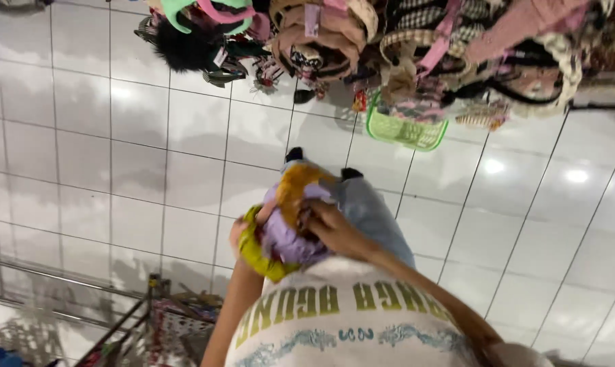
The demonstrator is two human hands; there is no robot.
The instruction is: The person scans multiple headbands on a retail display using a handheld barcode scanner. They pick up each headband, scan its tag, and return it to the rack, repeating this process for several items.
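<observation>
This is a shop — a small accessories store by the look of it. Along the top edge hangs a crowded display of headbands (pixel 362 34) in pink, tan, green and checked fabric, packed tightly together. A green plastic basket (pixel 404 129) hangs at the display's lower edge. The glossy white tiled floor (pixel 117 149) mirrors ceiling lights, and a metal rack (pixel 56 278) — with colourful goods beside it — fills the bottom left corner.
</observation>
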